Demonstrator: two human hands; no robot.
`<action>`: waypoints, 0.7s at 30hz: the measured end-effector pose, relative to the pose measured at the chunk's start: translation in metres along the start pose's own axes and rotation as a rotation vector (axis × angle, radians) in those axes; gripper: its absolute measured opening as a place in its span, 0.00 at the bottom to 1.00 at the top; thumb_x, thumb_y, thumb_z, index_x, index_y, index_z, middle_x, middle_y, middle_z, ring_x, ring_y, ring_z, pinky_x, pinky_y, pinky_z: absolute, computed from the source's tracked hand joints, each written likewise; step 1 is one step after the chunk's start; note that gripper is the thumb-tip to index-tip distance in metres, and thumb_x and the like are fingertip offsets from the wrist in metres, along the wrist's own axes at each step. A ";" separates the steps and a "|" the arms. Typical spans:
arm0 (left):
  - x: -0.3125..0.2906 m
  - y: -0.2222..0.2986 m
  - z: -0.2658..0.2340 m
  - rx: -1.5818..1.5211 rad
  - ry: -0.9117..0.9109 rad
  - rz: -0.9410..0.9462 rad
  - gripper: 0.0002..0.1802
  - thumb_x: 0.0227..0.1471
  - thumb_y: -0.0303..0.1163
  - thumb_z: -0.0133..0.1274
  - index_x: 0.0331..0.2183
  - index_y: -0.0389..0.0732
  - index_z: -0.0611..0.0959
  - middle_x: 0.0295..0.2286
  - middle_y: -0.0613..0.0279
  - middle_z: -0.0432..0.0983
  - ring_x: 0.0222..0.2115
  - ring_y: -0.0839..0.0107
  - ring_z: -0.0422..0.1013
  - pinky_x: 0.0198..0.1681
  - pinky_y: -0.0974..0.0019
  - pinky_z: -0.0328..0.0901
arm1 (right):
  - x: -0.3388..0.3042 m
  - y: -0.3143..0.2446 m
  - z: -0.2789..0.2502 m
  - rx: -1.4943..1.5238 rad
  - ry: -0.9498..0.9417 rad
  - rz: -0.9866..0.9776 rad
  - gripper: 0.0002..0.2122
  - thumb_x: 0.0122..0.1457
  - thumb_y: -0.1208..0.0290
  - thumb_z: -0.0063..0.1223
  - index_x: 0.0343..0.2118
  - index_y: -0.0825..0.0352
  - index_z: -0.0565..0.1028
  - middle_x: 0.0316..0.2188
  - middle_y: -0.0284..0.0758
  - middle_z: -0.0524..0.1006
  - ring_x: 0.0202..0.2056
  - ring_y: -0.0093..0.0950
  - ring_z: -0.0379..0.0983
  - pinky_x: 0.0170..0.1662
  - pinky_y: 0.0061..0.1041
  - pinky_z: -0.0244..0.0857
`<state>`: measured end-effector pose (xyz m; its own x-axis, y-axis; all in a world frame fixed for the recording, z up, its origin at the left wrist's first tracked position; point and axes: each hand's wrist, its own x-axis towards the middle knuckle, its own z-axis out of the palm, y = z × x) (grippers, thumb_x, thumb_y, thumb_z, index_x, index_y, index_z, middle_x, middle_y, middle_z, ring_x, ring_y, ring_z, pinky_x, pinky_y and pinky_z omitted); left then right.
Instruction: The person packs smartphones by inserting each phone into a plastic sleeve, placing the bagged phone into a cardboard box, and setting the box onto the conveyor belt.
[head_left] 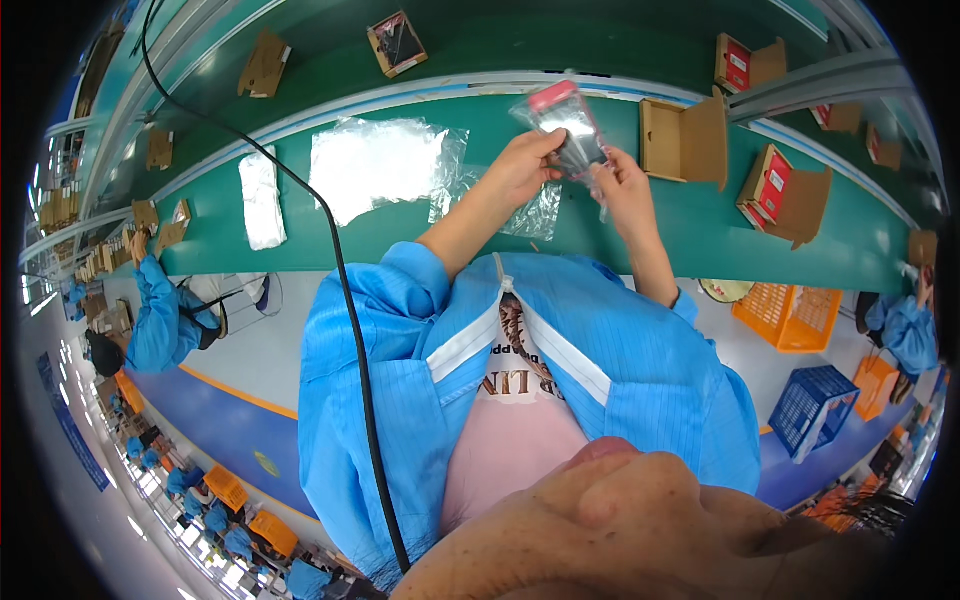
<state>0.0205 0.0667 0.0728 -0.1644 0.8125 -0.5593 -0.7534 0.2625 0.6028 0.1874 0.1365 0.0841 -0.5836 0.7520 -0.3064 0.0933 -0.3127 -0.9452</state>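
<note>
Gripping clear plastic pouch [565, 125] between both: left hand [522, 165] pinches left edge, right hand [622, 180] pinches lower right.

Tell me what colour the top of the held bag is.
Red, on the clear bag; head view.

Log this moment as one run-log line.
left hand: holds clear bag | right hand: holds same bag | bag: red-topped, raised over green belt | nearby: open cardboard box

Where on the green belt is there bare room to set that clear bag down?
Bare green belt lies between the hands and the open cardboard box. Left of the hands, plastic sheets crowd it; to the right, more boxes.
</note>
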 end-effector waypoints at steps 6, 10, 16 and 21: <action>0.017 0.004 -0.015 -0.267 0.044 0.093 0.12 0.55 0.35 0.50 0.42 0.45 0.73 0.39 0.65 0.73 0.38 0.69 0.71 0.43 0.61 0.66 | -0.012 0.077 -0.118 -0.774 0.167 -0.048 0.24 0.48 0.68 0.60 0.47 0.71 0.67 0.34 0.36 0.72 0.28 0.28 0.70 0.32 0.25 0.68; 0.014 0.020 0.000 -0.008 0.108 0.451 0.09 0.56 0.31 0.50 0.41 0.46 0.72 0.35 0.69 0.74 0.31 0.77 0.69 0.31 0.73 0.63 | -0.002 0.070 -0.176 -0.804 0.723 -0.358 0.35 0.45 0.60 0.65 0.53 0.71 0.62 0.43 0.40 0.71 0.39 0.31 0.70 0.41 0.29 0.67; 0.016 0.025 0.039 0.947 0.330 1.193 0.14 0.45 0.23 0.53 0.38 0.43 0.79 0.36 0.62 0.76 0.34 0.63 0.70 0.41 0.63 0.64 | 0.048 0.056 -0.095 -0.457 0.566 -0.128 0.16 0.57 0.60 0.52 0.34 0.73 0.76 0.19 0.43 0.76 0.23 0.30 0.75 0.27 0.30 0.67; 0.025 -0.008 0.012 1.293 0.087 1.350 0.23 0.37 0.20 0.54 0.41 0.43 0.79 0.42 0.58 0.75 0.45 0.55 0.68 0.50 0.57 0.62 | 0.040 0.087 -0.005 -0.560 0.407 -0.329 0.09 0.56 0.69 0.51 0.30 0.71 0.74 0.25 0.49 0.75 0.29 0.46 0.74 0.32 0.35 0.66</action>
<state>0.0302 0.0914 0.0610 -0.2204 0.7670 0.6026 0.7755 -0.2370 0.5852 0.1765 0.1424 -0.0111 -0.3195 0.9437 0.0863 0.4239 0.2238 -0.8776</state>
